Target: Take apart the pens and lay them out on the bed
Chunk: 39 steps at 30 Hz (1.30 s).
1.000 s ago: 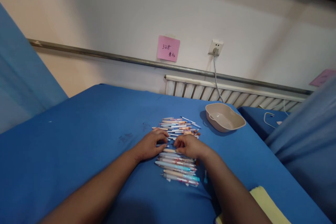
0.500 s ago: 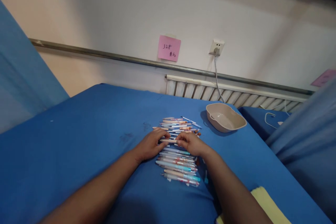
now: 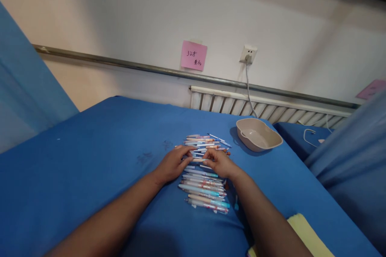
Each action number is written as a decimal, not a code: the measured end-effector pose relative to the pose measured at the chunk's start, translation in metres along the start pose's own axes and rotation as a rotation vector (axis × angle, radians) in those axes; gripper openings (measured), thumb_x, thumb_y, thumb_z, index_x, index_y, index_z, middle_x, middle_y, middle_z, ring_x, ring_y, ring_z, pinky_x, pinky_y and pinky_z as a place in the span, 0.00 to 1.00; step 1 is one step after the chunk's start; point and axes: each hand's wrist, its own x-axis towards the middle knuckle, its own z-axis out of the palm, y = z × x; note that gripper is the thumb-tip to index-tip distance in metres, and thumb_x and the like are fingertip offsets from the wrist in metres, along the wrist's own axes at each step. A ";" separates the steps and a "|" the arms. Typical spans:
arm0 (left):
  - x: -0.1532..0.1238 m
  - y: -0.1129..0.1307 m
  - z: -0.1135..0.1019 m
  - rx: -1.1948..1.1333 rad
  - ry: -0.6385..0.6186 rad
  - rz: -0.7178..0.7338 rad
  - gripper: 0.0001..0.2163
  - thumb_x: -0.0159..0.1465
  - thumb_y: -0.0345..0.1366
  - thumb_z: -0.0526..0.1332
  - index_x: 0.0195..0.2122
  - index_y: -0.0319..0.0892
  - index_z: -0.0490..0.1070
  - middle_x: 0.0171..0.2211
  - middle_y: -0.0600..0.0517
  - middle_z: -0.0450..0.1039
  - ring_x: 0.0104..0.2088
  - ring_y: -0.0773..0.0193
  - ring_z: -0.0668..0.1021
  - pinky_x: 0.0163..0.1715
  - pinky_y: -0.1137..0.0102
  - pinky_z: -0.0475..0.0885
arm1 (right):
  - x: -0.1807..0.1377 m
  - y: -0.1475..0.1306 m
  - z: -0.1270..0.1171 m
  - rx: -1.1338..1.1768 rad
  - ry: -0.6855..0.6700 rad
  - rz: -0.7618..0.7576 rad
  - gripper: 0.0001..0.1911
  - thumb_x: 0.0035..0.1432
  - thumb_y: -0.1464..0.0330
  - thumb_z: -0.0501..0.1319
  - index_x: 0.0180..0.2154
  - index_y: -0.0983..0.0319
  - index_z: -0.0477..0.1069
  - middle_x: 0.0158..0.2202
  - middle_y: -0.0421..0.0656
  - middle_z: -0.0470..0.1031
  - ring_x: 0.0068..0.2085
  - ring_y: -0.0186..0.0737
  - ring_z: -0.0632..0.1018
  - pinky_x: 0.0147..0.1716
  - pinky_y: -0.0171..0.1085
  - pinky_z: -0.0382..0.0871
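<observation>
A cream pen (image 3: pixel 198 160) lies crosswise between my hands, pinched near its right end by the thumb and fingers of my right hand (image 3: pixel 219 162). My left hand (image 3: pixel 173 163) is at the pen's other end with thumb and forefinger apart; whether the thumb tip touches the pen I cannot tell. Nearer to me is a column of several pens (image 3: pixel 203 186) laid side by side, pale, clear and light blue. Beyond my hands a looser group of pens (image 3: pixel 200 139) lies partly crossed, some of it hidden by my fingers.
A beige basin (image 3: pixel 259 144) stands at the back right of the blue-covered table (image 3: pixel 99 168). Yellow cloth (image 3: pixel 307 235) lies at the front right. Behind are a radiator (image 3: pixel 229 104), a metal rail (image 3: pixel 135 65) and a plugged socket (image 3: pixel 248 54). Blue curtains hang on both sides.
The left thumb and forefinger have parted from the pen's left end. The pen has shifted slightly right in my right hand, which stays almost in place.
</observation>
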 end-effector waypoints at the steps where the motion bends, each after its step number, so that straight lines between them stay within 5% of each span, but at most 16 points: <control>1: 0.000 0.000 0.000 0.004 0.012 -0.025 0.15 0.66 0.38 0.50 0.52 0.44 0.66 0.42 0.48 0.74 0.43 0.59 0.74 0.46 0.64 0.66 | 0.000 0.000 0.000 -0.009 0.012 0.003 0.03 0.52 0.70 0.61 0.32 0.61 0.68 0.26 0.36 0.70 0.29 0.33 0.69 0.29 0.31 0.59; 7: 0.000 -0.002 -0.001 0.008 -0.011 0.009 0.22 0.61 0.40 0.59 0.55 0.43 0.61 0.44 0.49 0.73 0.45 0.58 0.73 0.47 0.65 0.66 | 0.000 0.001 -0.001 0.015 0.014 -0.006 0.04 0.51 0.69 0.62 0.31 0.61 0.67 0.26 0.36 0.68 0.28 0.33 0.68 0.28 0.31 0.59; 12: 0.000 -0.001 -0.002 0.047 0.025 -0.067 0.14 0.66 0.40 0.49 0.47 0.42 0.68 0.42 0.48 0.74 0.43 0.58 0.74 0.45 0.64 0.67 | 0.000 0.001 -0.002 0.035 0.009 0.003 0.04 0.52 0.69 0.61 0.31 0.61 0.67 0.25 0.35 0.68 0.28 0.33 0.68 0.28 0.31 0.59; 17: 0.000 -0.001 -0.002 0.020 0.014 0.010 0.21 0.61 0.41 0.58 0.55 0.43 0.62 0.44 0.48 0.73 0.45 0.58 0.73 0.46 0.65 0.67 | 0.000 0.003 -0.003 0.020 0.000 0.010 0.04 0.52 0.68 0.61 0.31 0.61 0.68 0.26 0.36 0.70 0.28 0.33 0.68 0.28 0.31 0.59; 21: 0.000 -0.006 0.001 0.054 0.017 -0.027 0.13 0.66 0.36 0.50 0.49 0.43 0.68 0.43 0.48 0.74 0.45 0.58 0.74 0.46 0.64 0.66 | 0.000 0.003 -0.003 0.010 0.034 -0.008 0.03 0.52 0.69 0.61 0.30 0.61 0.69 0.27 0.36 0.70 0.30 0.34 0.69 0.30 0.32 0.60; 24: 0.000 -0.007 0.002 0.037 0.013 -0.054 0.15 0.65 0.40 0.53 0.51 0.43 0.66 0.44 0.48 0.73 0.44 0.58 0.74 0.45 0.64 0.67 | 0.001 0.003 -0.003 0.016 0.040 -0.001 0.03 0.51 0.69 0.62 0.30 0.61 0.69 0.27 0.37 0.71 0.30 0.34 0.69 0.30 0.32 0.60; 27: 0.000 -0.004 0.001 0.024 -0.035 0.028 0.16 0.62 0.42 0.58 0.50 0.43 0.66 0.42 0.48 0.73 0.43 0.58 0.73 0.45 0.65 0.67 | 0.001 0.004 -0.004 0.016 0.023 0.006 0.03 0.52 0.68 0.61 0.30 0.61 0.69 0.27 0.36 0.70 0.30 0.34 0.69 0.30 0.32 0.60; 31: 0.001 -0.002 -0.001 0.058 -0.096 0.100 0.11 0.66 0.40 0.51 0.39 0.43 0.71 0.37 0.49 0.73 0.41 0.60 0.72 0.44 0.65 0.66 | 0.000 0.010 -0.011 0.003 -0.005 0.010 0.04 0.51 0.68 0.61 0.30 0.61 0.68 0.26 0.36 0.70 0.29 0.33 0.69 0.30 0.32 0.61; 39: 0.001 -0.010 -0.004 0.159 -0.007 0.056 0.11 0.66 0.39 0.51 0.41 0.42 0.70 0.39 0.47 0.73 0.40 0.58 0.72 0.42 0.64 0.65 | -0.003 0.030 -0.033 0.025 -0.053 0.013 0.03 0.50 0.71 0.61 0.29 0.61 0.67 0.30 0.38 0.73 0.32 0.35 0.72 0.33 0.33 0.64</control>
